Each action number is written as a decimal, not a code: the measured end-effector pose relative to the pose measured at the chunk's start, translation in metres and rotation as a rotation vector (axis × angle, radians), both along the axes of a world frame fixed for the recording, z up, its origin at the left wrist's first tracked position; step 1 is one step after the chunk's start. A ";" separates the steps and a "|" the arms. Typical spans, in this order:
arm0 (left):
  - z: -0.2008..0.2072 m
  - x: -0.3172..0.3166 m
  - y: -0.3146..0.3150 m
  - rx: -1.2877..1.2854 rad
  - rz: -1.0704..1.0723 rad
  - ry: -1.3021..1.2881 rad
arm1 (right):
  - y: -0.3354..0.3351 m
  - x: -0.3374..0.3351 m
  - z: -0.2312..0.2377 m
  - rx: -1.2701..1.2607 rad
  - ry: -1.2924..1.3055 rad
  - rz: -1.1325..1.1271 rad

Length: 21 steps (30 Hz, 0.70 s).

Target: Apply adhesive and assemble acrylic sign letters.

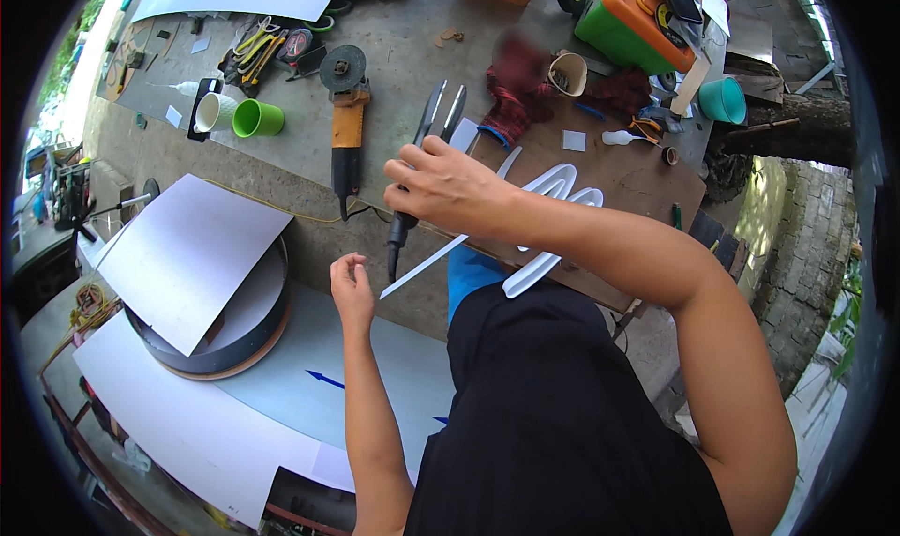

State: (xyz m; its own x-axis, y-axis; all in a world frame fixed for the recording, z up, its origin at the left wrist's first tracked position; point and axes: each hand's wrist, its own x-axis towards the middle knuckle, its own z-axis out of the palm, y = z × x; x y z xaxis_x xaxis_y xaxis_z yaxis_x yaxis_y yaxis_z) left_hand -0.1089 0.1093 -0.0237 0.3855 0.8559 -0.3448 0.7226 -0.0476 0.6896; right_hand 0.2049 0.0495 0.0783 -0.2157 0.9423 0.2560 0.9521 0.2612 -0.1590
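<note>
My right hand (445, 185) is closed around the dark handle of a two-pronged tool that looks like a hair straightener (433, 128). Its two silver-edged arms stand apart in a V, pointing away from me, while the cord end hangs toward me. My left hand (352, 292) is raised beside that cord end, fingers curled; whether anything is inside them is hidden. Close to it ends a thin white strip (422, 266) that runs under my right wrist. White curved channel-like lettering (534, 272) lies at the bench edge, partly under my right forearm.
An angle grinder (346, 142) lies on the grey bench, with a green cup (257, 118) and pliers (255, 53) to its left. At far right stands an orange-green toolbox (628, 25). A white sheet (192, 255) rests on a round drum (211, 353) at left.
</note>
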 end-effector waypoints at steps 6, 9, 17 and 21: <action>0.025 0.024 -0.012 0.155 0.055 -0.013 | 0.058 0.008 -0.077 -0.055 -0.272 -0.042; 0.036 0.043 -0.025 0.233 -0.041 -0.005 | 0.066 0.007 -0.108 -0.106 -0.354 -0.046; 0.029 0.123 -0.054 0.136 -0.511 -0.155 | 0.045 0.018 -0.105 -0.027 0.114 -0.250; 0.004 0.181 -0.074 0.032 -0.681 -0.213 | -0.061 0.059 -0.065 0.072 0.566 -0.751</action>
State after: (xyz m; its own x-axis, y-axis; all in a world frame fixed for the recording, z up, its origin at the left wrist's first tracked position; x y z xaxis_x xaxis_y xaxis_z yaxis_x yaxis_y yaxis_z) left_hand 0.0719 0.0354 -0.0201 0.8939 0.4099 -0.1814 0.3754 -0.4632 0.8029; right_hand 0.2641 -0.0113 0.0135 0.6157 0.7621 0.2002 0.6615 -0.3620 -0.6568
